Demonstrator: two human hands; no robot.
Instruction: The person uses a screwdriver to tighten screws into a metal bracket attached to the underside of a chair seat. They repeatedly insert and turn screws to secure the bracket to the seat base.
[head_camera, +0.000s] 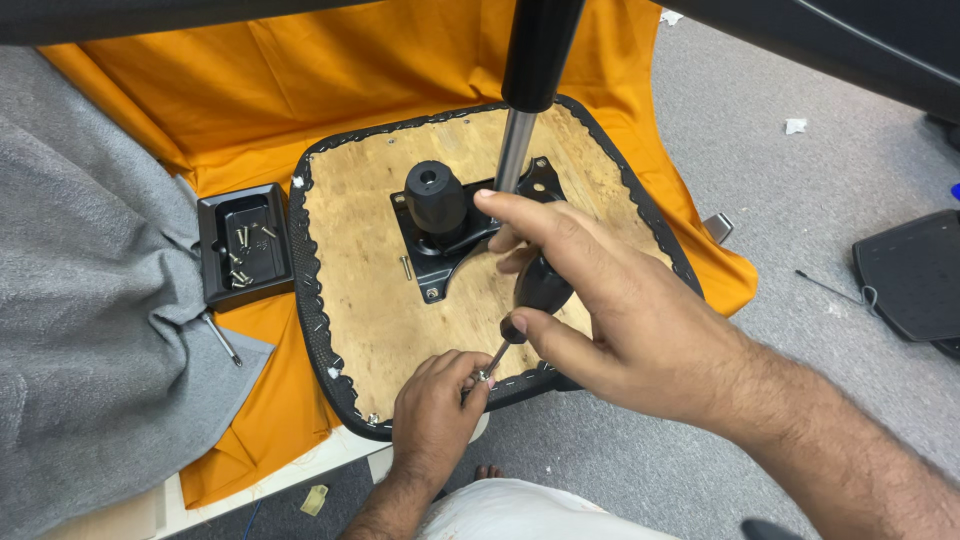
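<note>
- Gripping a black-handled screwdriver (530, 300), the right hand (610, 320) is clamped on its handle, tip down at the near edge of the upturned plywood chair seat (370, 300).
- Left hand (435, 415) pinches a small screw (482, 377) at the tip.
- Black metal mounting plate (450, 245) sits mid-seat.
- Black tray of screws (245, 248) lies left on orange cloth (230, 80).

A small black tray (245, 245) holding loose screws (240, 262) sits at nine o'clock on orange cloth (330, 90). Grey fabric (90, 300) spreads farther left. At three o'clock, a black plastic panel (915, 275) lies on grey carpet (800, 220).
</note>
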